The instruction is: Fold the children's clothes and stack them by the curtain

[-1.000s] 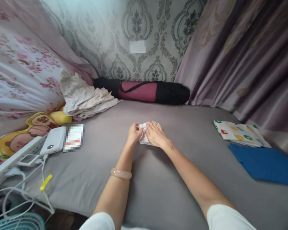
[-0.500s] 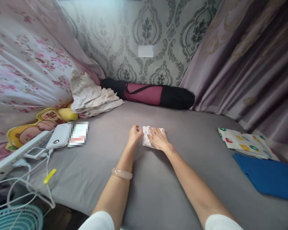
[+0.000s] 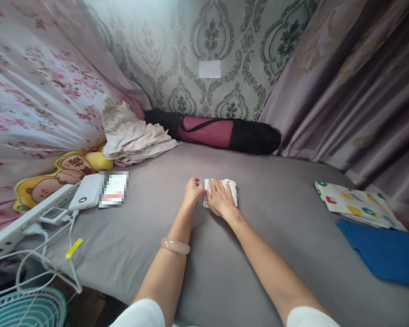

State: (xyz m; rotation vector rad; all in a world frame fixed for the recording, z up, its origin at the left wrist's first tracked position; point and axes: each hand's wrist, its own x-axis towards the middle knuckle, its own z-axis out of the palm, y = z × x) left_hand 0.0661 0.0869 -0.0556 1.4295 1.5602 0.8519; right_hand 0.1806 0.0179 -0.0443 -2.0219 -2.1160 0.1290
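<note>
A small folded white cloth lies on the grey bed sheet in the middle of the view. My right hand lies flat on top of the cloth, fingers stretched out and pressing it down. My left hand is at the cloth's left edge, its fingers curled and pinched at that edge. A pale bangle sits on my left wrist.
A black and maroon rolled bag lies by the wall. Crumpled beige fabric is at the back left. A white power bank, a power strip and cables sit left. A patterned cloth and blue cloth lie right.
The view has shifted slightly. My right hand has flattened the white cloth and slid a little toward me; my left hand stays at the cloth's left edge.
</note>
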